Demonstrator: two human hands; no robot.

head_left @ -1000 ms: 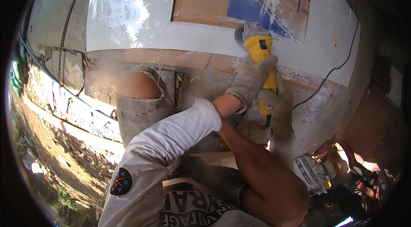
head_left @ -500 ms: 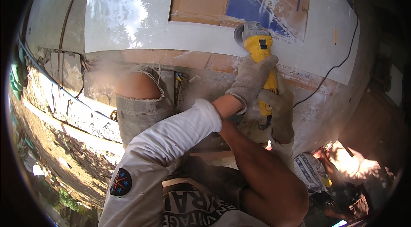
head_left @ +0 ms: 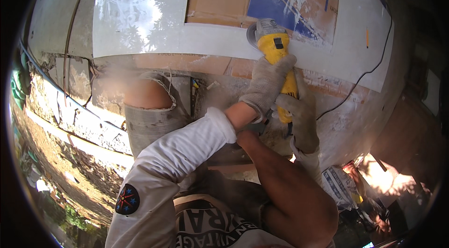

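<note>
Right of frame centre, the left hand (head_left: 267,80) and right hand (head_left: 302,116) curl gloved fingers around a yellow grinder (head_left: 272,46), its head over a white sheet (head_left: 217,38).

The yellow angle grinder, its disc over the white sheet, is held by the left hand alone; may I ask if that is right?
Not alone: in the head view the right hand also holds the yellow angle grinder with the left hand; the rest stands.
</note>
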